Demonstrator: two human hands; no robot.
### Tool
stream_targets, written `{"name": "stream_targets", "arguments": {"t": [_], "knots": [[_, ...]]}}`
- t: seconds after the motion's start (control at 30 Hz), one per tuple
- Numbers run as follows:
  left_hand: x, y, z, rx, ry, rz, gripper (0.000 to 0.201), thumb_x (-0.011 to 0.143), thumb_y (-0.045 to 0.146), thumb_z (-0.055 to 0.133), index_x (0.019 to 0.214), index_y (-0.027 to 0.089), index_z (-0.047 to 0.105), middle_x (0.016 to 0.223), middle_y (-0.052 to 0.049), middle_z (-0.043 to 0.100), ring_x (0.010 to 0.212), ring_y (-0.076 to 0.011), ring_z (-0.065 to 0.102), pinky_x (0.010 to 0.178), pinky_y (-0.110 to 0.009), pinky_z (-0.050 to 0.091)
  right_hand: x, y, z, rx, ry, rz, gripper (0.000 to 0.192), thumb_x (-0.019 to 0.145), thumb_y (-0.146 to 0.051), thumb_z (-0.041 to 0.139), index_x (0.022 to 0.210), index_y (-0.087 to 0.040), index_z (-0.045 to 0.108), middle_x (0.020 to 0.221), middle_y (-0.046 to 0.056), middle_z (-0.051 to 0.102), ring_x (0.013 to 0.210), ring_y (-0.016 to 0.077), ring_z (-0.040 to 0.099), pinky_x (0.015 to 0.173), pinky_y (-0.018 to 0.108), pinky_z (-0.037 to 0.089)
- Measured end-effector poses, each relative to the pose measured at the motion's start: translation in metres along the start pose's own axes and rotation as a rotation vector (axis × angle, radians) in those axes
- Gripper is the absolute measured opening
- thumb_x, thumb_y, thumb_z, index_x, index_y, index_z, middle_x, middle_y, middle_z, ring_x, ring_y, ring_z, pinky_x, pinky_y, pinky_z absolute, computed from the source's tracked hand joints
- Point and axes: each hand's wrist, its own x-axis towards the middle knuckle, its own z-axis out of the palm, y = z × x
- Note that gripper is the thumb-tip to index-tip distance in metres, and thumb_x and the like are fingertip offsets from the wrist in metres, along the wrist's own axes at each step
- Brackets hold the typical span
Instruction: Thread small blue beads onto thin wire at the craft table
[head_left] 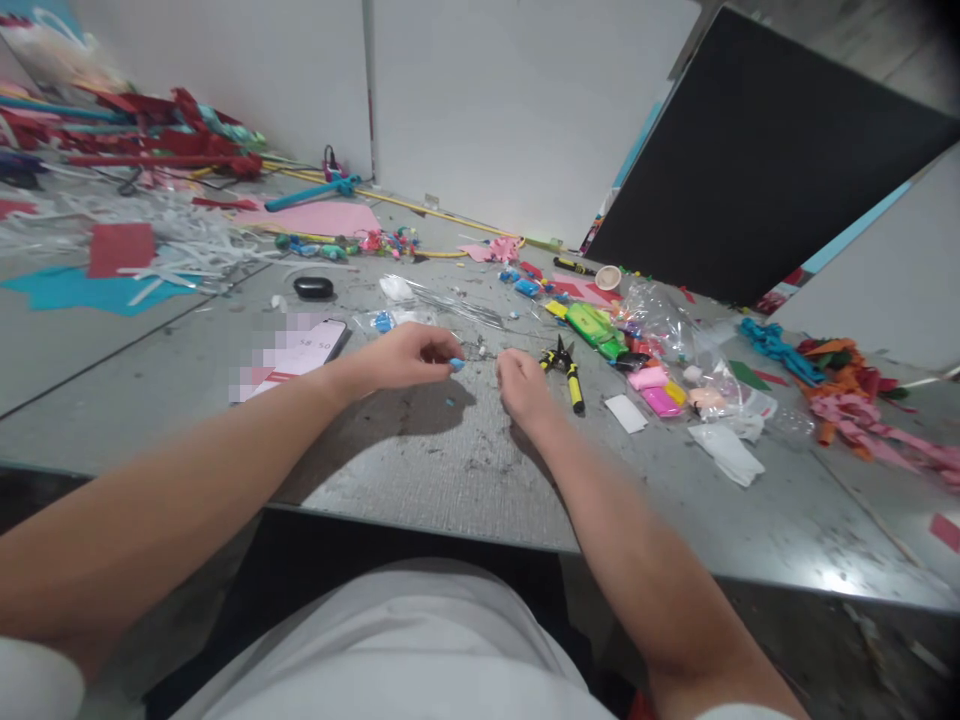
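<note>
Between the thumb and fingertips of my left hand (409, 355) is a small blue lump (456, 365), which looks like modelling clay. My right hand (523, 385) is closed with its fingers curled just across from it; what it pinches is too small to make out. Tiny pale bits (481, 352) show in the gap between both hands. A blue crumb (450, 402) lies on the table below my left hand. Yellow-and-black pliers (574, 385) rest close to the right of my right hand, and thin silvery wires (461, 303) lie behind the hands.
A phone (304, 355) and a black earbud case (313, 288) lie to the left. Clay packets (596, 330), a white card (625, 413) and crumpled tissue (727, 452) are on the right. Paper strips (202, 250) pile up at far left. A black panel (765, 160) leans behind.
</note>
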Motion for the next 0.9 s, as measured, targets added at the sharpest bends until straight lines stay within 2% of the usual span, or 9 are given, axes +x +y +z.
{"name": "stream_targets", "arguments": {"t": [0.1, 0.17, 0.3, 0.37, 0.43, 0.53, 0.67, 0.77, 0.9], "knots": [[0.002, -0.007, -0.001, 0.083, -0.012, -0.026, 0.025, 0.080, 0.027, 0.068, 0.100, 0.017, 0.077, 0.084, -0.004, 0.076, 0.074, -0.0173, 0.067, 0.068, -0.027, 0.048, 0.005, 0.009, -0.002, 0.053, -0.037, 0.071, 0.034, 0.096, -0.039, 0.044, 0.066, -0.024, 0.047, 0.058, -0.004, 0.050, 0.057, 0.0147, 0.050, 0.058, 0.027, 0.037], [0.004, -0.013, -0.001, 0.170, -0.039, 0.006, 0.024, 0.080, 0.027, 0.068, 0.100, 0.017, 0.079, 0.090, -0.007, 0.077, 0.079, -0.0190, 0.068, 0.074, -0.029, 0.049, 0.006, 0.013, 0.000, 0.066, -0.078, 0.111, 0.031, 0.096, -0.043, 0.050, 0.072, -0.023, 0.056, 0.061, -0.004, 0.057, 0.054, 0.0146, 0.056, 0.058, 0.027, 0.041], [0.007, -0.022, -0.002, 0.345, -0.028, 0.034, 0.024, 0.080, 0.025, 0.066, 0.097, 0.019, 0.081, 0.099, -0.009, 0.077, 0.092, -0.0233, 0.068, 0.087, -0.033, 0.049, 0.002, 0.010, 0.005, 0.055, -0.109, 0.086, 0.014, 0.089, -0.033, 0.063, 0.086, -0.021, 0.069, 0.076, 0.001, 0.072, 0.062, 0.0168, 0.068, 0.067, 0.031, 0.050], [0.008, -0.024, -0.004, 0.387, 0.005, -0.004, 0.027, 0.080, 0.029, 0.067, 0.101, 0.020, 0.081, 0.099, -0.009, 0.076, 0.091, -0.0235, 0.068, 0.087, -0.033, 0.049, -0.001, 0.006, 0.006, 0.054, -0.119, 0.072, 0.011, 0.085, -0.031, 0.069, 0.085, -0.021, 0.071, 0.078, 0.002, 0.074, 0.066, 0.0178, 0.069, 0.069, 0.032, 0.052], [0.007, -0.023, -0.005, 0.388, 0.043, -0.022, 0.030, 0.081, 0.034, 0.069, 0.103, 0.019, 0.081, 0.100, -0.009, 0.074, 0.087, -0.0220, 0.067, 0.084, -0.032, 0.050, -0.004, 0.002, 0.006, 0.037, -0.135, 0.062, 0.014, 0.082, -0.033, 0.073, 0.077, -0.020, 0.070, 0.071, 0.002, 0.072, 0.066, 0.0180, 0.068, 0.067, 0.031, 0.051], [0.006, -0.019, -0.003, 0.314, 0.136, -0.024, 0.027, 0.084, 0.036, 0.067, 0.099, 0.018, 0.081, 0.101, -0.009, 0.072, 0.081, -0.0184, 0.066, 0.078, -0.030, 0.050, -0.005, -0.001, 0.005, 0.047, -0.159, 0.071, 0.023, 0.088, -0.037, 0.068, 0.073, -0.020, 0.067, 0.065, 0.001, 0.069, 0.060, 0.0160, 0.064, 0.063, 0.029, 0.049], [0.006, -0.010, 0.004, 0.104, 0.204, -0.034, 0.024, 0.088, 0.037, 0.066, 0.093, 0.017, 0.078, 0.089, -0.006, 0.073, 0.077, -0.0156, 0.064, 0.071, -0.027, 0.049, -0.007, -0.005, 0.007, 0.118, -0.175, 0.030, 0.022, 0.097, -0.034, 0.054, 0.088, -0.019, 0.068, 0.080, 0.003, 0.073, 0.059, 0.0137, 0.064, 0.061, 0.028, 0.049], [0.005, -0.003, 0.008, -0.074, 0.142, -0.051, 0.026, 0.089, 0.040, 0.067, 0.093, 0.017, 0.077, 0.078, -0.004, 0.072, 0.070, -0.0145, 0.061, 0.063, -0.025, 0.045, -0.012, -0.012, 0.007, 0.175, -0.163, -0.120, 0.019, 0.097, -0.032, 0.055, 0.102, -0.021, 0.069, 0.089, 0.004, 0.074, 0.069, 0.0140, 0.067, 0.069, 0.028, 0.053], [0.001, 0.005, 0.008, -0.262, -0.048, -0.094, 0.022, 0.087, 0.037, 0.068, 0.093, 0.017, 0.075, 0.072, -0.001, 0.068, 0.062, -0.0127, 0.058, 0.058, -0.025, 0.043, -0.020, -0.025, 0.006, 0.125, -0.088, -0.283, 0.015, 0.093, -0.037, 0.067, 0.095, -0.023, 0.072, 0.092, 0.004, 0.072, 0.081, 0.0164, 0.066, 0.069, 0.028, 0.053]]}}
